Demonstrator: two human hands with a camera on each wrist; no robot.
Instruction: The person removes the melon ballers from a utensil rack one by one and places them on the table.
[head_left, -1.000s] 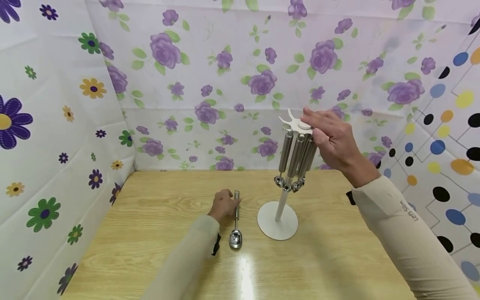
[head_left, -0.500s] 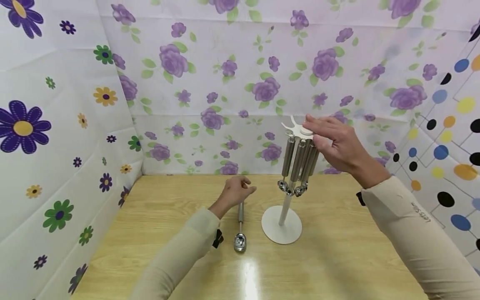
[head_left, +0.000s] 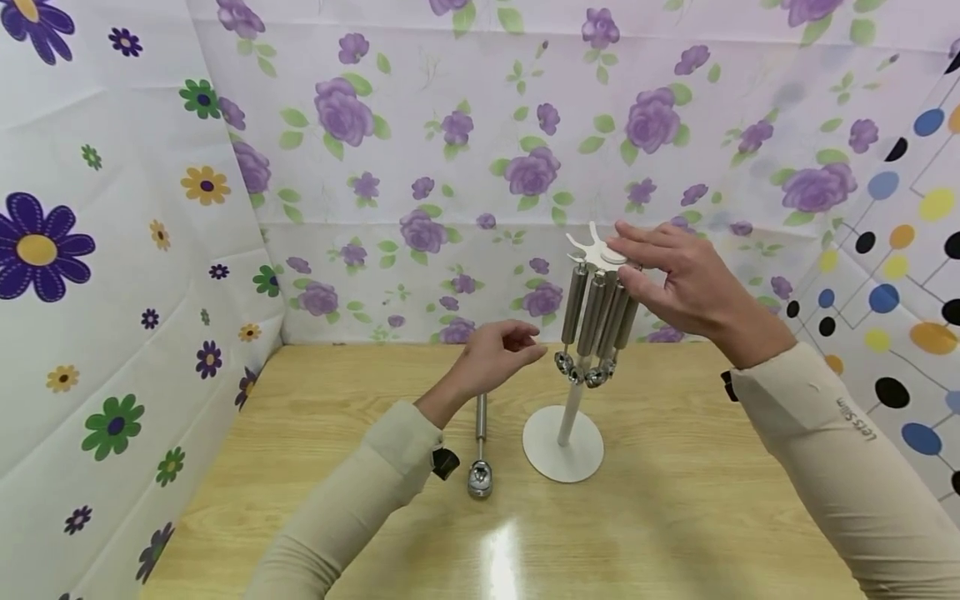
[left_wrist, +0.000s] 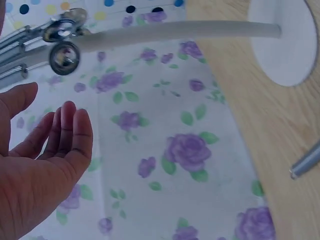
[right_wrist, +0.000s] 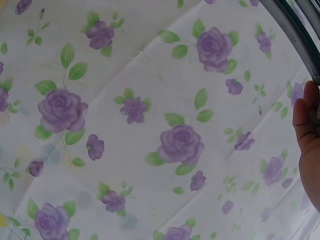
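Note:
A white utensil stand (head_left: pixel 567 442) with a round base and curved top hooks stands upright on the table. Several metal scoops (head_left: pixel 592 321) with thick tubular handles hang from it, heads down. My right hand (head_left: pixel 675 283) holds the top of the stand, fingers over the disc and thumb at its near side. In midair left of the hanging scoops is my left hand (head_left: pixel 498 354), fingers loosely bent and nothing in them; the left wrist view shows its palm (left_wrist: pixel 45 175) near the scoop heads (left_wrist: pixel 64 52). Another metal scoop (head_left: pixel 481 433) lies on the table below it, handle end partly covered.
The wooden table (head_left: pixel 315 467) reaches back to a floral cloth (head_left: pixel 420 275). Patterned cloths also hang at the left and right sides. Light glares off the table's front middle.
My left hand has left the lying scoop, rising and moving right toward the stand. The hooked top has turned slightly under my right hand, which keeps its hold.

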